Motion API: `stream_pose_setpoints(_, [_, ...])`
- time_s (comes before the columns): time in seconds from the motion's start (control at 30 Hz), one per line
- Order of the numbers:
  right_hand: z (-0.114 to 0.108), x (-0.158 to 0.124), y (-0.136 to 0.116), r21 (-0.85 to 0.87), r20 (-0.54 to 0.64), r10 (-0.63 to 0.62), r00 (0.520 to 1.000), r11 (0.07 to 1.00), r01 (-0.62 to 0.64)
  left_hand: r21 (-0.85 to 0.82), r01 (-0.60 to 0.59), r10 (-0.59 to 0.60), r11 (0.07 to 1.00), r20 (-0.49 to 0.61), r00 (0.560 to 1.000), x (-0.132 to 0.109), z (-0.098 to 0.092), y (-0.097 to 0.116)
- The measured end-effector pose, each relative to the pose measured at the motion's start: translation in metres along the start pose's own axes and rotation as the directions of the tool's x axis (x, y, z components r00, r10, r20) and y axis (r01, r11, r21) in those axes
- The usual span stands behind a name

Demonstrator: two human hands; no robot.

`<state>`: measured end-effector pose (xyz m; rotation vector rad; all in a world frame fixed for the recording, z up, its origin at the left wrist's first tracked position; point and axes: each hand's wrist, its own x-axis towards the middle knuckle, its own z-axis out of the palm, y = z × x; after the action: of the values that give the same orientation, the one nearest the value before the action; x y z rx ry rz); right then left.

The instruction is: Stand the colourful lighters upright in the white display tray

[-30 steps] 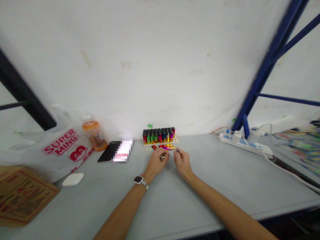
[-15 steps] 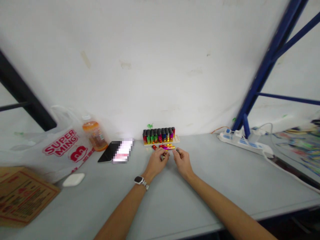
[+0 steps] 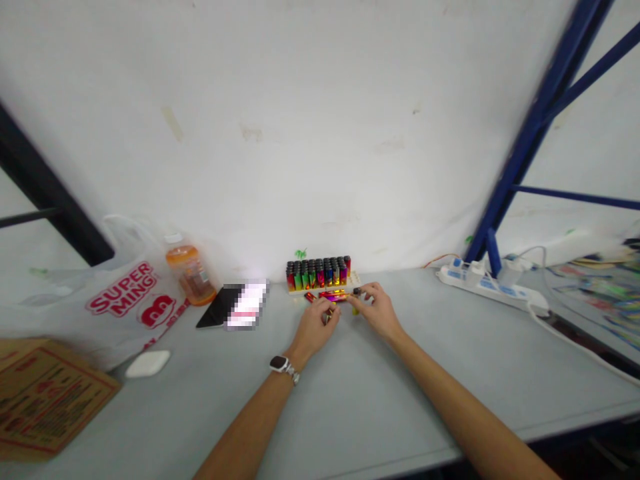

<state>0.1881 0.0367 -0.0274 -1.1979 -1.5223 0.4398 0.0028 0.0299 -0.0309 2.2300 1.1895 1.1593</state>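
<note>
Several shiny lighters (image 3: 320, 275) with black tops stand upright in rows in a pale holder (image 3: 355, 281) against the wall. More red and gold lighters (image 3: 334, 295) lie on the table in front of it. My left hand (image 3: 314, 327), with a watch (image 3: 280, 363) on its wrist, has its fingers curled around a small object, mostly hidden, just below the lying lighters. To its right, my right hand (image 3: 379, 312) pinches a lighter (image 3: 356, 300) with a black top and a yellowish lower end.
On the left are a cardboard box (image 3: 50, 397), a plastic bag (image 3: 125, 300), an orange bottle (image 3: 191, 275), a white case (image 3: 148, 364) and a dark tablet (image 3: 220, 307). A power strip (image 3: 493, 288) lies at the right, beside blue shelf posts (image 3: 520, 157).
My right hand has moved a little right and away from my left hand, its fingers now more extended around a lighter that shows more clearly. My left hand has barely moved.
</note>
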Motion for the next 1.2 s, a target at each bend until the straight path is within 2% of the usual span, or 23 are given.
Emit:
stream_pose_setpoints(0.13, [-0.011,0.018,0.015,-0.084,0.064,0.053,0.997,0.995,-0.048,0.005,0.005,-0.005,1.0,0.01,1.0,0.0,-0.001,0.0])
stream_pose_setpoints(0.27, [-0.013,0.035,0.028,-0.092,-0.008,0.067,0.998,0.993,-0.067,0.005,0.015,-0.015,1.0,0.022,1.0,0.0,-0.001,0.001])
stream_pose_setpoints(0.33, [-0.011,0.046,0.032,-0.104,-0.024,0.027,0.999,0.994,-0.029,0.001,0.017,-0.017,1.0,0.02,1.0,0.0,0.0,0.0])
stream_pose_setpoints(0.63, [0.003,0.099,0.033,-0.25,0.074,-0.189,0.979,0.947,0.201,-0.002,0.01,-0.01,1.0,0.017,1.0,0.0,0.002,-0.004])
stream_pose_setpoints(0.97, [0.01,0.099,0.046,-0.252,0.229,-0.178,0.957,0.939,0.235,0.003,0.016,-0.016,1.0,0.037,0.999,0.0,0.001,-0.002])
stream_pose_setpoints(1.2, [0.007,0.101,0.039,-0.33,0.244,-0.142,0.959,0.918,0.22,0.013,0.025,-0.025,1.0,0.03,0.999,-0.001,0.001,-0.003])
